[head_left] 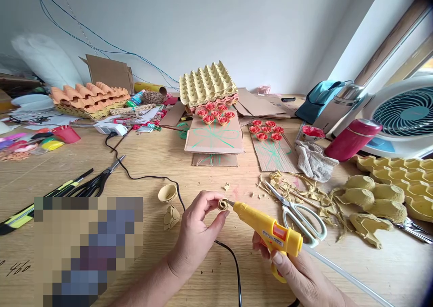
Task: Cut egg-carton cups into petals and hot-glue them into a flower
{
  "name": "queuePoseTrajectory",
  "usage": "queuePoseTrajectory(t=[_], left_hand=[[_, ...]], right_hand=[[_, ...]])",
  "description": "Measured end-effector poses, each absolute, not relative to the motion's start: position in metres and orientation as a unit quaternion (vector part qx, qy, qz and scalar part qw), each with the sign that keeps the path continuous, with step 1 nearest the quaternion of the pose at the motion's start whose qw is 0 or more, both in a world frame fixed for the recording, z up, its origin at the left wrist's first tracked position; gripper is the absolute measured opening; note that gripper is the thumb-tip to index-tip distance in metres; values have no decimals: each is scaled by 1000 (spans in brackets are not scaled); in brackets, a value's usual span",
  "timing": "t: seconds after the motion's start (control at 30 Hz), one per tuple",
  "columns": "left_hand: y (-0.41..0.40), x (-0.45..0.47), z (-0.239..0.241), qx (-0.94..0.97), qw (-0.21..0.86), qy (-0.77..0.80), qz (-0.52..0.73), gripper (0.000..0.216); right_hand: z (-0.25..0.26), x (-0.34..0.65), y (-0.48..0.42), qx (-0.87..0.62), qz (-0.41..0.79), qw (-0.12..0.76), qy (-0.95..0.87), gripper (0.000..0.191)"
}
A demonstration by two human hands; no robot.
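Note:
Between the thumb and fingers of my left hand (202, 228) is a small rolled piece of egg carton (223, 203), coiled like a rosebud. My right hand (292, 271) grips a yellow hot glue gun (267, 226), its metal nozzle at the right side of the roll. Whether the tip touches the roll I cannot tell. A clear glue stick (345, 271) juts out of the gun's back end. Left of my left hand, a cut egg-carton cup (168, 193) stands on the table, with a petal-edged carton piece (171, 217) below it.
Light green scissors (297, 212) lie by carton scraps (287, 185) on the right. Black scissors (98, 180) and a utility knife (43, 201) lie left. A black cord (149, 177) crosses the table. Cardboard with red paper roses (214, 135) stands behind, before stacked egg trays (208, 84).

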State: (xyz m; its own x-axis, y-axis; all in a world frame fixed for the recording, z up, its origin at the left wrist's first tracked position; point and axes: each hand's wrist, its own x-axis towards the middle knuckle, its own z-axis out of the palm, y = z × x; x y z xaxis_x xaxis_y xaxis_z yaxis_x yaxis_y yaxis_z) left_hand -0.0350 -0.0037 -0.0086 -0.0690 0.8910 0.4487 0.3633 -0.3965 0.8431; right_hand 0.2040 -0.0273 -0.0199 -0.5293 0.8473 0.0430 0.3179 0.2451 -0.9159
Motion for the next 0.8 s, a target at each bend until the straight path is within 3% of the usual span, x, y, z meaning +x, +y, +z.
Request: queuePoseTrajectory(t=[0.37, 0.8], left_hand=[[1, -41, -13, 689, 202, 445, 535, 30], [-1, -38, -13, 659, 248, 454, 545, 13]], right_hand=[[-17, 201, -27, -392, 421, 312, -756, 51], [6, 190, -23, -363, 366, 303, -801, 45]])
